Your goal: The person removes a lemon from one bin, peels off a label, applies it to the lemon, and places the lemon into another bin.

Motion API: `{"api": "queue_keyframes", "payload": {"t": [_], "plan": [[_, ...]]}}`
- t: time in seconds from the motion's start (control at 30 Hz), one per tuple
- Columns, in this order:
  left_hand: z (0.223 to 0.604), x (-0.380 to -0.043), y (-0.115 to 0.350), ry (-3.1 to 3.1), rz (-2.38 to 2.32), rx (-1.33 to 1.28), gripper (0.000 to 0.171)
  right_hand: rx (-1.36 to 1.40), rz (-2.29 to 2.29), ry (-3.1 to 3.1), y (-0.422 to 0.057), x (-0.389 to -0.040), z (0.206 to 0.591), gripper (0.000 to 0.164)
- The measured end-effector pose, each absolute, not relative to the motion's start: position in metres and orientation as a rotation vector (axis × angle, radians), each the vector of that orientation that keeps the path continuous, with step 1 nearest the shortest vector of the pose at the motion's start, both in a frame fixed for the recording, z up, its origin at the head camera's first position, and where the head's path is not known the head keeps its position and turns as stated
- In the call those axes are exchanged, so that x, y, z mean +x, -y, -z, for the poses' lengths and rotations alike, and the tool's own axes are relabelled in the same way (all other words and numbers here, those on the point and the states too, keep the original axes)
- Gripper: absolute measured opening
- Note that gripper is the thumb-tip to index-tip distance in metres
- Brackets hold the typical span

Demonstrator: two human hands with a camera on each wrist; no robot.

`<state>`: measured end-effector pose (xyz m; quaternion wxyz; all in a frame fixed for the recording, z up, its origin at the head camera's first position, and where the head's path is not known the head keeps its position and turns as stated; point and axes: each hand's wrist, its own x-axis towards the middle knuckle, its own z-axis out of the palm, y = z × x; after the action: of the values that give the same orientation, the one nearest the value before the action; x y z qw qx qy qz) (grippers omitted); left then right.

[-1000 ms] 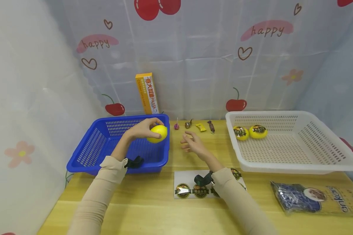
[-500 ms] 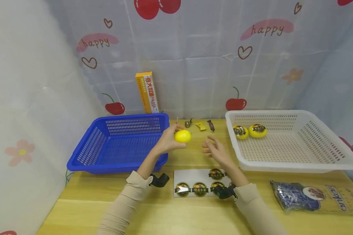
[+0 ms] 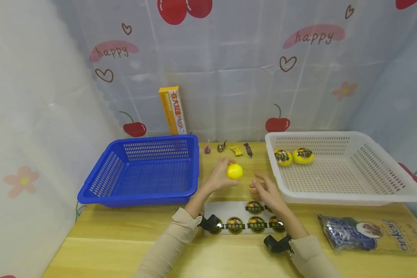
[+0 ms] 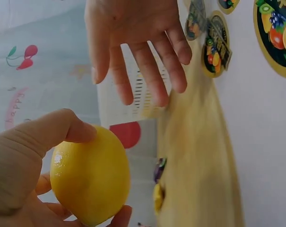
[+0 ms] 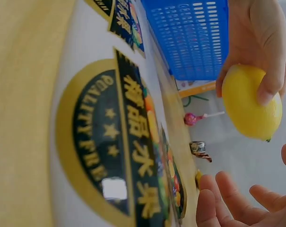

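My left hand [image 3: 218, 177] holds a plain yellow lemon [image 3: 234, 171] between thumb and fingers, above the table between the two baskets. In the left wrist view the lemon [image 4: 91, 175] shows no sticker on its visible side. To its right, my right hand [image 3: 268, 191] hovers with fingers loosely spread and nothing in them. Below both hands lies a white sheet of round fruit stickers [image 3: 234, 225], partly covered by the left wrist. Two lemons with dark stickers [image 3: 303, 155] rest in the white basket [image 3: 351, 199] at the right.
A blue basket [image 3: 139, 199] stands at the left, with an upright pasta box [image 3: 173, 111] behind it. Along the back lie a lollipop [image 3: 207, 149] and wrapped candies [image 3: 236, 150]. A bag of dry pasta [image 3: 372, 233] lies at the front right.
My left hand has carried the lemon from over the blue basket rightward and nearer to me. The right hand has also shifted right and closer, staying unloaded.
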<state>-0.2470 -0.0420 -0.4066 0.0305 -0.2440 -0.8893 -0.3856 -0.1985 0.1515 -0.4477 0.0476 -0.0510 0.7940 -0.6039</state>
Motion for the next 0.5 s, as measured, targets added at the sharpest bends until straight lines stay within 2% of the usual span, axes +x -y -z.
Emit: {"api": "queue_keyframes", "payload": {"t": [0.5], "plan": [[0.454, -0.269, 0.029, 2.701, 1.24, -0.563, 0.059, -0.204, 1.793, -2.49, -0.162, -0.187, 0.453, 0.056]]}}
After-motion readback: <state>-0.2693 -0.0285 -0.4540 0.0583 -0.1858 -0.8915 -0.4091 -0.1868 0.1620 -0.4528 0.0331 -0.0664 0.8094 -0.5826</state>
